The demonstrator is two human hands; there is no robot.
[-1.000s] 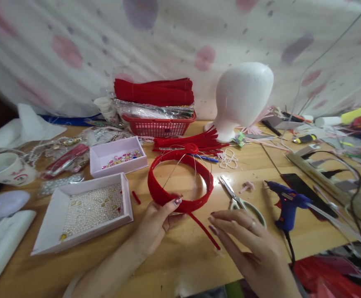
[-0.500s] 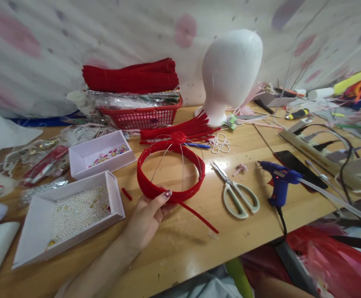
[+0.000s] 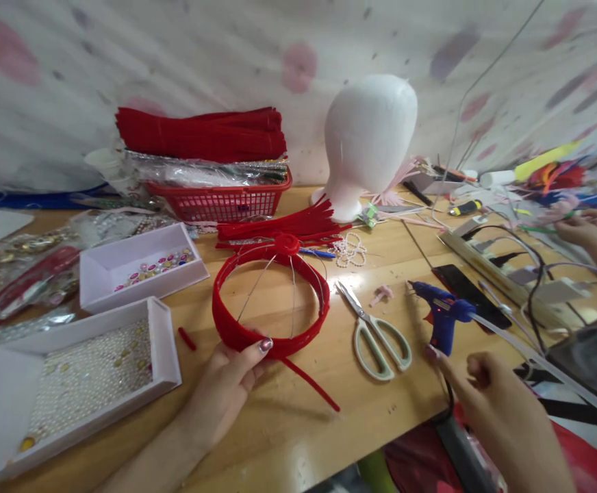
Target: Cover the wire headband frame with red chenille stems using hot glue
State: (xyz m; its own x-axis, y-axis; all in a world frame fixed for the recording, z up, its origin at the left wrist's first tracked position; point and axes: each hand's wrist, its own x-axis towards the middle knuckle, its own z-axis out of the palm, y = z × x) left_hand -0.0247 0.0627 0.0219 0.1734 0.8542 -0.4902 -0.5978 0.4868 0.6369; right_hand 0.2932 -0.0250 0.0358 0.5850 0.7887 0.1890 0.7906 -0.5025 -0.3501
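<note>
My left hand (image 3: 234, 383) pinches the near rim of a red fuzzy ring (image 3: 272, 342), whose thin wires rise to a red disc (image 3: 287, 244). A red strip (image 3: 311, 385) hangs loose from the ring beside my fingers. At the right, my right hand (image 3: 493, 400) has its index finger stretched to the grip of a blue glue gun (image 3: 443, 313), the other fingers curled and holding nothing. Scissors (image 3: 375, 335) with pale handles lie between the ring and the glue gun.
White boxes hold pearls (image 3: 93, 376) and gems (image 3: 159, 267) at the left. Behind stand a red basket (image 3: 221, 204) and a white head form (image 3: 370, 137). A black phone (image 3: 470, 298) and a power strip (image 3: 498, 277) lie right, near another person's hands (image 3: 589, 229).
My right hand has come into view and reached the glue gun's handle. My left hand still holds the ring. The view has shifted, and more of the other person's hands shows.
</note>
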